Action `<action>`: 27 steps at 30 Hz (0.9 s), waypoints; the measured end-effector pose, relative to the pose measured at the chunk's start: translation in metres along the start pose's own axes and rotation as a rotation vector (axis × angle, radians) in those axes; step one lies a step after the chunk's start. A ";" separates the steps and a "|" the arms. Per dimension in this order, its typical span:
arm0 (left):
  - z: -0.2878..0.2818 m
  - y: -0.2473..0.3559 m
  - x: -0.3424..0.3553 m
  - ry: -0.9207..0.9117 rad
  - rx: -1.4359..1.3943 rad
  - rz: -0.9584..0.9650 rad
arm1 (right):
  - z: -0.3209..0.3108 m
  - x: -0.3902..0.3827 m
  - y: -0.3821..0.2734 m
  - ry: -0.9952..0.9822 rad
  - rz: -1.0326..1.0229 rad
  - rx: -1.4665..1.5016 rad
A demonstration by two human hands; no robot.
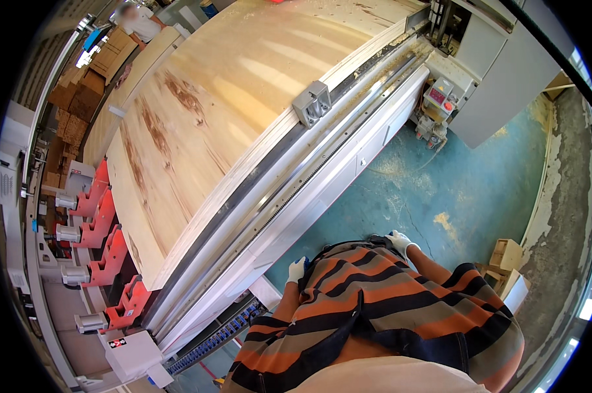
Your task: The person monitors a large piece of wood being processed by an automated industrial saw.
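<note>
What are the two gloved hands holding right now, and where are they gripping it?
Both gloved hands rest at the hem of the person's striped shirt: the left hand at its left edge, the right hand at its top. Whether either actually grips the cloth cannot be told.

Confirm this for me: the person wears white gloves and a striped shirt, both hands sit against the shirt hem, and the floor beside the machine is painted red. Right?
Not quite. In the head view the floor is blue-green, not red. The rest holds: the gloved left hand and right hand sit against the hem of the striped shirt.
</note>
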State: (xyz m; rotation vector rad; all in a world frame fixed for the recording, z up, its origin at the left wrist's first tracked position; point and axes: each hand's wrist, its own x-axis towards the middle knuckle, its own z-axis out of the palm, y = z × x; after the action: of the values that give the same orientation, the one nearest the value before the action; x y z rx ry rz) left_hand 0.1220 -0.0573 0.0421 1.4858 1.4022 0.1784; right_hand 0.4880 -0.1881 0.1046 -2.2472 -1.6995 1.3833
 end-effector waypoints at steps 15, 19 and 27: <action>0.001 -0.009 0.002 0.014 0.098 0.067 | -0.018 -0.013 -0.021 0.034 0.147 0.237; -0.002 0.010 -0.004 -0.005 0.035 -0.008 | -0.017 -0.014 -0.020 0.063 0.214 0.356; -0.002 -0.003 0.000 -0.016 0.349 0.220 | -0.007 -0.008 -0.008 0.019 0.032 0.047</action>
State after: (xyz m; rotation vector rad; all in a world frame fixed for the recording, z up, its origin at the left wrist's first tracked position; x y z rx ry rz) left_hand 0.1184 -0.0566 0.0403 1.9269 1.3001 0.0585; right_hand 0.4857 -0.1882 0.1179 -2.2649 -1.6146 1.3887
